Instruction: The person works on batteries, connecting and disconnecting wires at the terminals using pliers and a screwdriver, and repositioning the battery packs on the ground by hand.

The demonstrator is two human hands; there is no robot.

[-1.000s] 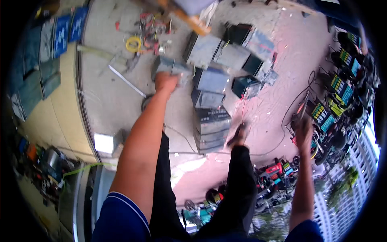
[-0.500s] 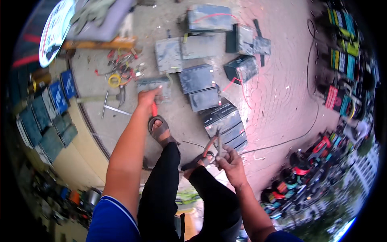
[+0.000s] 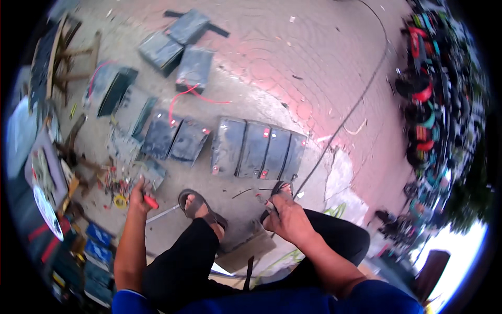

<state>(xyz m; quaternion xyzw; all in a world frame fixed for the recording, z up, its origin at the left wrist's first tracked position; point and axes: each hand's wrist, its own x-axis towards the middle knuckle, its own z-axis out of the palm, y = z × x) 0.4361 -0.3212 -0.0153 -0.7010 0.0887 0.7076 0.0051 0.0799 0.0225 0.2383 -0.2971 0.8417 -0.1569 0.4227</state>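
Since the view swung right, the battery row point(image 3: 253, 149) lies far of the right hand point(image 3: 291, 217), seemingly within reach of its gripped, blurred tool point(image 3: 266, 203), left hand point(image 3: 137, 198) well apart, clamped on a red handle point(image 3: 151, 202) near another battery point(image 3: 153, 172).

This looks like an open-air battery repair workshop beside a street. Dusty lead-acid batteries point(image 3: 254, 149) stand in groups on concrete ground point(image 3: 238, 212), with red leads point(image 3: 212, 99) at some of them, and a jumble of small tools and wire scraps point(image 3: 111, 183) lies near them. Past the concrete stretches patterned pinkish paving point(image 3: 334, 63), lined with parked scooters point(image 3: 420, 94); leafy trees point(image 3: 463, 201) and bright daylight show at the rim.
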